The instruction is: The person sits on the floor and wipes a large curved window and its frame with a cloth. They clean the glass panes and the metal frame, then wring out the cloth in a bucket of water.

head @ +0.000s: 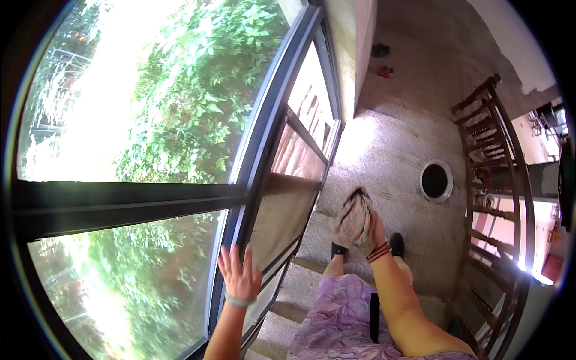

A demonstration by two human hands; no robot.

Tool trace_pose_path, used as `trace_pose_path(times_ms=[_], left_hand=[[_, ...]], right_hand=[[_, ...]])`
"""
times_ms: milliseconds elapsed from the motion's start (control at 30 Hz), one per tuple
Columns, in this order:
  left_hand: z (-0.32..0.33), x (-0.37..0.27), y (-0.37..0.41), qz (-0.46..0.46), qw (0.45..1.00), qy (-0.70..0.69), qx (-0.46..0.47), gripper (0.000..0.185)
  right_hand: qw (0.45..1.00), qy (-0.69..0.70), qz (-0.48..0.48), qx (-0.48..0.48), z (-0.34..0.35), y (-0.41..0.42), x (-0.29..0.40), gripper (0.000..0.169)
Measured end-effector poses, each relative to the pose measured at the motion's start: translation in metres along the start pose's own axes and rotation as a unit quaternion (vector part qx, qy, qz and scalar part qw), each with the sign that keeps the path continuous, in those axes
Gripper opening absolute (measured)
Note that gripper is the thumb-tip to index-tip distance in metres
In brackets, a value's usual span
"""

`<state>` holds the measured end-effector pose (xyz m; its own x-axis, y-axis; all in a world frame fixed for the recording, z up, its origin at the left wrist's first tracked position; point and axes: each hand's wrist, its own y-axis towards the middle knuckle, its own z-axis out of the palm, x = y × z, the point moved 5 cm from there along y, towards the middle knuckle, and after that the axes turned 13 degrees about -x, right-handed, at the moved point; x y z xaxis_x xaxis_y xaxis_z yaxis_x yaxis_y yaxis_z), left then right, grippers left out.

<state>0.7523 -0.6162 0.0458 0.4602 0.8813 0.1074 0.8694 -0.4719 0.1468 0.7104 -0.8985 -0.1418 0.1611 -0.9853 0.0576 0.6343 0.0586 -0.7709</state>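
My right hand (377, 230) grips a crumpled checked cloth (355, 220), held out over the stairs, its far edge blurred. To the left, my left hand (239, 274) is raised with fingers spread and nothing in it. It overlaps the dark metal window frame (227, 265); whether the palm touches the frame I cannot tell. Beyond the frame is a large glass pane (148, 279), with a dark crossbar (135, 200) and an upper pane above it. Green foliage shows through the glass.
A round pale-rimmed bucket (450, 182) with a dark inside stands on a stair step to the right. Concrete stairs (405, 144) run underfoot. A wooden balustrade (517, 180) borders the right side. Red shoes (385, 72) and a dark item (380, 50) lie on the landing.
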Motion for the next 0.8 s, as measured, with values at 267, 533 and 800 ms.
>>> trace_pose_path(times_ms=[267,533,800], left_hand=[[0.067,-0.022,0.139,0.113,0.947,0.285,-0.096,0.053],[0.091,-0.018,0.139,0.161,0.904,0.373,-0.136,0.047],[0.096,-0.021,0.145,0.138,0.917,0.357,-0.111,0.043]], right_hand=[[0.997,-0.028,0.074,-0.008,-0.029,0.012,0.013,0.039],[0.990,-0.073,-0.091,-0.081,-0.027,0.072,0.012,0.030],[0.884,-0.235,-0.399,-0.063,0.211,0.102,-0.026,0.037]])
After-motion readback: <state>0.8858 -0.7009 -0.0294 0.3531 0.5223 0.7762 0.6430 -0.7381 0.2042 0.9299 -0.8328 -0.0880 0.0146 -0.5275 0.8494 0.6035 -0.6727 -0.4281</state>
